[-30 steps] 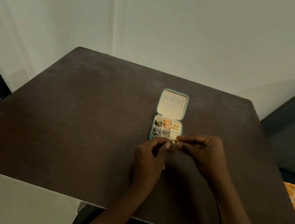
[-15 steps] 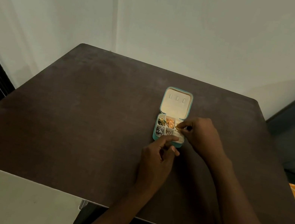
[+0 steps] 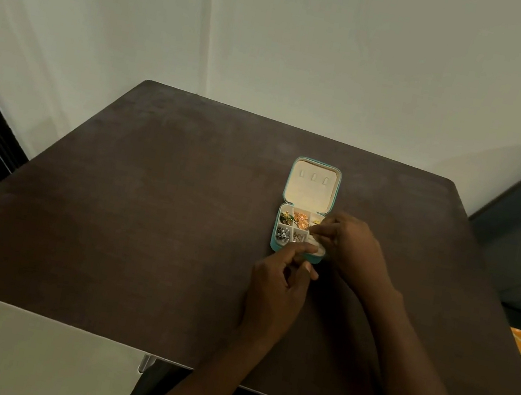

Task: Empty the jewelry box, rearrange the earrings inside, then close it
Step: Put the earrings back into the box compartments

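Single head-worn view, looking forward and down, near the table (image 3: 108,222), wall behind

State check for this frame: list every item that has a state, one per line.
jewelry box: open, on the table
lid: tipped back, lining bare
earrings: lying in the compartments
left hand: fingers curled, index fingertip on the box's near edge
right hand: fingertips pinched over the right compartments; what it pinches is too small to tell

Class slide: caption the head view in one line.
Both hands, left and right, work at the open jewelry box of sorted earrings on a dark table.
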